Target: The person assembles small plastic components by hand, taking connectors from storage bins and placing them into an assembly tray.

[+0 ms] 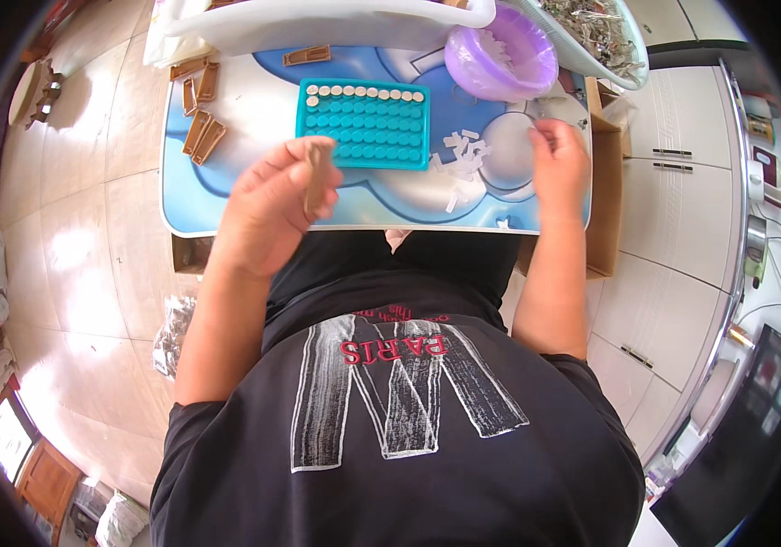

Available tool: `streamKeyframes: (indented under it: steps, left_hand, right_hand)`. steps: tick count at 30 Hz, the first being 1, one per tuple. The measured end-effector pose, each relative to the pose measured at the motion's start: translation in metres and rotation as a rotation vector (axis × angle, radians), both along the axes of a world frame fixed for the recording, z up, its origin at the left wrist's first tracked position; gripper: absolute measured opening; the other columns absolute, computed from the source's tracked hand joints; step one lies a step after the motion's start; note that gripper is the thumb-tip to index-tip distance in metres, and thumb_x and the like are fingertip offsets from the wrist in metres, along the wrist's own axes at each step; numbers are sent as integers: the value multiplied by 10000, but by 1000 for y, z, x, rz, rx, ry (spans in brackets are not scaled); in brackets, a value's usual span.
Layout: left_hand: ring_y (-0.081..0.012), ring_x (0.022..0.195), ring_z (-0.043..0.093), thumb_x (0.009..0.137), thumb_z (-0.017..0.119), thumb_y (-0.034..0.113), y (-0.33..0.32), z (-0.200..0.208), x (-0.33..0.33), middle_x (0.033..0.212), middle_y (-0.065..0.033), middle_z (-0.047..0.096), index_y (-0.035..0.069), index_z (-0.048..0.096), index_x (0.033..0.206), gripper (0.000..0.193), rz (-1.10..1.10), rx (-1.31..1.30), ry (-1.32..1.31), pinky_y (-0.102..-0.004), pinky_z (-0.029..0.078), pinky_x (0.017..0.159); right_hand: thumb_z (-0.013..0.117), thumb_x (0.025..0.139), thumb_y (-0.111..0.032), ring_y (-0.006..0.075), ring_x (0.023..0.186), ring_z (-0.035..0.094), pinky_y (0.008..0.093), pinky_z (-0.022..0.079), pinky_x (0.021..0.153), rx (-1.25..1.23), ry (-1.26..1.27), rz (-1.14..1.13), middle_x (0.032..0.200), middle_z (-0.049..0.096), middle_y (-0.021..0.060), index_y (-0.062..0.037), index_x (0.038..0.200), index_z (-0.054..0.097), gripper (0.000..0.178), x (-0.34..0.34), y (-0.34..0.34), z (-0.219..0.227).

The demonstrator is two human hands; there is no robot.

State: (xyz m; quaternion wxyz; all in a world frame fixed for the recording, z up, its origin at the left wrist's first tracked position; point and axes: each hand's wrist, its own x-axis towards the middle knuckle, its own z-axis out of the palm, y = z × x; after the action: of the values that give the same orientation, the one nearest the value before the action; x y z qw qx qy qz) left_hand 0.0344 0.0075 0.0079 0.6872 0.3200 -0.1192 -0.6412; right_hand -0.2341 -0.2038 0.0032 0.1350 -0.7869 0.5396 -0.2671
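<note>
My left hand [272,201] is closed around a narrow brown piece [319,178], held upright above the table's front edge at the near left corner of a teal tray [363,165]. Rows of round wells fill that tray. Pale round discs [372,93] sit along its far row, with one more in the row below. My right hand [561,169] hovers near the table's right edge with thumb and fingers pinched together; whatever they hold is too small to make out. Between the tray and this hand lies a loose pile of small white strips [468,153].
Several brown, hollow pieces [204,137] lie at the table's left, another [307,56] behind the tray. A purple bowl [509,87] with a clear liner, a white bin [318,23] and a basket of mixed bits [637,68] stand at the back. A cardboard box [606,201] adjoins the right edge.
</note>
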Motion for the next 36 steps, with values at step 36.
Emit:
streamKeyframes:
  steps: [36]
  left_hand:
    - [-297,1167,523,934,502,247,-20,-4,-76,1313,-213,472,-22,559,1135,341,-306,-8,278,-396,447,972]
  right_hand:
    - [681,691,-89,244,832,588,356,474,691,-505,4,817,926,593,57,-84,911,666,221,6,100,56]
